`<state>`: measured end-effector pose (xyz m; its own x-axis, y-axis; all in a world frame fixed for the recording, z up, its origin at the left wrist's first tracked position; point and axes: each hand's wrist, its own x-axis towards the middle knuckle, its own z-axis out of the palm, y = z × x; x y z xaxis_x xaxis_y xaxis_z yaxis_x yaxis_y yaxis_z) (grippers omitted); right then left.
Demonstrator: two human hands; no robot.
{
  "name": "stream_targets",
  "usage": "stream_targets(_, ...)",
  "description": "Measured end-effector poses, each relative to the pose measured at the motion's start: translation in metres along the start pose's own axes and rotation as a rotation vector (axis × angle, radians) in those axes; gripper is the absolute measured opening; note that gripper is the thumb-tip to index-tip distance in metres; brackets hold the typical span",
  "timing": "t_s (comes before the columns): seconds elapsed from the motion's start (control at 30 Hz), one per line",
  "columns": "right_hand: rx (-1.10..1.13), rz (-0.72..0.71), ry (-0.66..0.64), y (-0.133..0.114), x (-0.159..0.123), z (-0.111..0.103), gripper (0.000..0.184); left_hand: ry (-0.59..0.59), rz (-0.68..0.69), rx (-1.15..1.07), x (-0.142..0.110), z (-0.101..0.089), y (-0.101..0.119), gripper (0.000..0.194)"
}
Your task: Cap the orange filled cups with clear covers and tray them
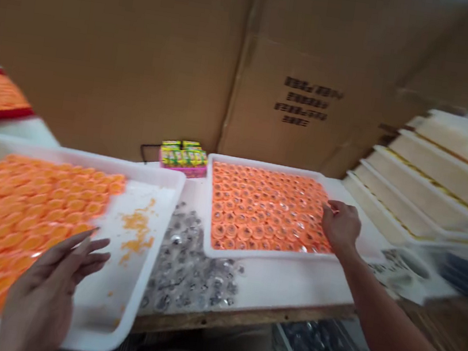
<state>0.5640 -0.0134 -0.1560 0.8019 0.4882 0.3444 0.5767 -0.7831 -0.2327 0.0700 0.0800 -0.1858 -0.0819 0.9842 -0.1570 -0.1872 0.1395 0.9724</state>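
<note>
Loosely spread, the left hand (57, 275) hovers by orange discs (56, 203) in the left tray (101, 299), while the curled right hand (342, 225), grip unclear, is at the right tray (225, 254)'s right edge, open counter (274, 289) in front.

Before you, a white-topped table (287, 290) with a wooden front edge is carrying a larger white tray (151, 172) on your left. A smaller white tray (257, 256) is lying farther right. Loose clear discs (191, 280) are spreading between the trays, and a pink box (195, 172) of yellow-green packets is sitting behind them.
</note>
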Motion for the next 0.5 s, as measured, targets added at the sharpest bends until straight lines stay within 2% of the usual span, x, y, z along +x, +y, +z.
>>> stream_targets(0.03,0.097,-0.103,0.003,-0.028,-0.01,0.005,0.03,0.066,0.009,-0.064,0.001,-0.001,0.002,0.028)
stream_targets(0.1,0.418,-0.379,-0.041,-0.091,-0.043,0.009,0.024,0.105,0.019,-0.145,0.004,0.001,0.006,0.027)
stream_targets(0.13,0.551,-0.536,-0.116,-0.125,-0.065,0.009,0.021,0.111,0.025,-0.18,0.006,0.001,0.009,0.026)
stream_targets(0.2,0.691,-0.874,-0.373,-0.192,-0.112,0.009,0.017,0.117,0.043,-0.238,0.009,-0.003,0.017,0.025)
stream_targets(0.27,0.742,-1.097,-0.546,-0.251,-0.153,0.01,0.015,0.147,0.082,-0.274,0.012,-0.013,0.027,0.025)
stream_targets(0.37,0.68,-1.253,-0.648,-0.323,-0.192,0.019,0.014,0.239,0.141,-0.291,0.019,-0.036,0.039,0.025)
stream_targets(0.5,0.504,-1.353,-0.659,-0.389,-0.21,0.046,0.023,0.286,0.116,-0.308,0.031,-0.056,0.036,0.023)
